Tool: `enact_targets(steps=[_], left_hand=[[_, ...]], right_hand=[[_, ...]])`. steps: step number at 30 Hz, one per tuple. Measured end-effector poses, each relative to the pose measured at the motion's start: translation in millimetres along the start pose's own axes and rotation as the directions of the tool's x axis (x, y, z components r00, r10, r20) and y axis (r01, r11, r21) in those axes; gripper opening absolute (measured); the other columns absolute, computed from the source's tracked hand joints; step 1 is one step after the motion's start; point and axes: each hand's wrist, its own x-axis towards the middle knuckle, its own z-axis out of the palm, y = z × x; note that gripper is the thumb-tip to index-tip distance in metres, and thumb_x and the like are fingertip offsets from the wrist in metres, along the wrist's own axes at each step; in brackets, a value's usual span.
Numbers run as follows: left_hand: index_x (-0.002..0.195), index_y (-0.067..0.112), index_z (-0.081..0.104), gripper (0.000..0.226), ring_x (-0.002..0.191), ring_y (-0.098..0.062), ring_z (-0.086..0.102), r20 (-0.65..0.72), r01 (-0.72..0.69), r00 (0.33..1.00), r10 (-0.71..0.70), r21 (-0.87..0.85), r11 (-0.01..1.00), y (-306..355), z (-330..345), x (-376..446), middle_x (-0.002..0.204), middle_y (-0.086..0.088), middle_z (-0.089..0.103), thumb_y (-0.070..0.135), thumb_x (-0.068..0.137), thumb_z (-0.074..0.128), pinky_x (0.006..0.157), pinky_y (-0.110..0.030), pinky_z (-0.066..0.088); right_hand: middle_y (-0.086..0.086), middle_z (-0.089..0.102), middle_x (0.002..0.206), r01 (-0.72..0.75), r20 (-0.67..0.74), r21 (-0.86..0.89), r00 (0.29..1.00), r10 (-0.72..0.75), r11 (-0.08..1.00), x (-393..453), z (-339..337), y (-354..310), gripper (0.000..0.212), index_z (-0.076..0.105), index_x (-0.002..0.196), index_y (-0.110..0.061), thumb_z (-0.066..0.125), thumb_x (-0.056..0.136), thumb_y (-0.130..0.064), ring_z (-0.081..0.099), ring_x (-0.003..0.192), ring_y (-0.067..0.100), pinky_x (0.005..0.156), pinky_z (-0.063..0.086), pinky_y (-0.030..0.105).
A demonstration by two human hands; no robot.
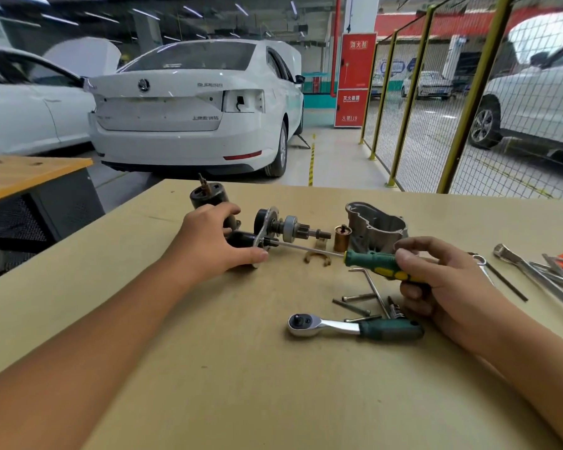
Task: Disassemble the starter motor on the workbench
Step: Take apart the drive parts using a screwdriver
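The starter motor (273, 227) lies on its side on the workbench (208, 368), its shaft and pinion gear pointing right. My left hand (213, 238) grips its dark body from the near side, thumb against the metal plate. My right hand (436, 280) holds a green and yellow screwdriver (376, 264), whose thin shaft reaches left to a screw at the plate. A grey aluminium nose housing (376, 224), a copper-coloured plunger (342, 237) and a brown fork lever (317, 257) lie apart beside the pinion.
A ratchet wrench (348, 328) with a green grip, a hex key (371, 287) and several long bolts (355, 302) lie near my right hand. More wrenches and pliers (540, 271) sit at the right edge. A dark cylindrical motor case (207, 194) stands behind my left hand.
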Motion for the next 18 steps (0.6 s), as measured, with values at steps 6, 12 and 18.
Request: enact_targets(steps=[6,12,18], left_hand=[[0.127,0.026,0.065,0.085,0.097,0.001,0.064,-0.025,-0.009,1.0,0.008,-0.002,1.0,-1.8,3.7,-2.5,0.115,0.008,0.061,0.053,0.053,0.097,0.076,-0.005,0.042],[0.124,0.019,0.068,0.069,0.113,-0.013,0.067,-0.066,-0.083,0.994,0.083,0.01,0.997,6.3,8.4,-9.3,0.119,0.0,0.062,0.038,0.064,0.093,0.1,-0.035,0.054],[0.118,0.02,0.073,0.045,0.108,-0.01,0.056,-0.087,-0.204,0.975,0.206,0.034,0.978,12.0,12.8,-13.5,0.123,0.002,0.06,0.02,0.075,0.086,0.099,-0.018,0.044]], right_hand=[[0.012,0.064,0.078,0.007,0.001,-0.033,1.0,-0.007,0.999,-2.4,5.3,2.8,0.039,0.07,0.101,-0.013,0.085,0.068,-0.026,0.045,0.053,0.018,0.044,0.04,0.027],[0.016,0.068,0.091,0.02,0.005,-0.049,1.0,-0.019,0.999,-3.2,1.4,-0.2,0.037,0.07,0.102,-0.015,0.084,0.068,-0.012,0.046,0.053,0.022,0.048,0.042,0.03],[0.013,0.066,0.083,0.006,0.016,-0.049,1.0,-0.005,0.999,-5.4,5.6,-0.7,0.038,0.072,0.102,-0.019,0.086,0.068,-0.027,0.049,0.055,0.021,0.049,0.046,0.032]])
